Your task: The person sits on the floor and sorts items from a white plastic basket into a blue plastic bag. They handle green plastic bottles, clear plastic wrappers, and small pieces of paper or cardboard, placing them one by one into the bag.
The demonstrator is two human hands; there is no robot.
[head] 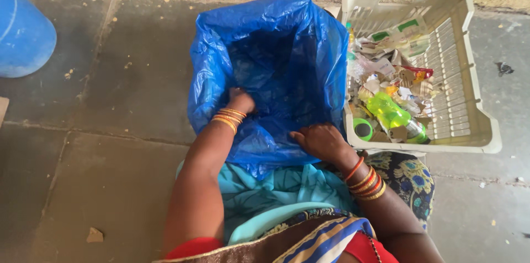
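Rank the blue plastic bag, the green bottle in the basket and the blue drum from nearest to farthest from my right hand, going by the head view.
From the right hand:
1. Blue plastic bag: under the hand, touching it.
2. Green bottle: to the right, inside the white basket.
3. Blue drum: far left, at the frame's edge.

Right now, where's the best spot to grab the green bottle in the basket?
Probably around the green bottle's middle body, coming from straight above. It lies on its side on top of the scraps in the basket, so its upper side is exposed, while its lower end sits close to the basket's front wall.
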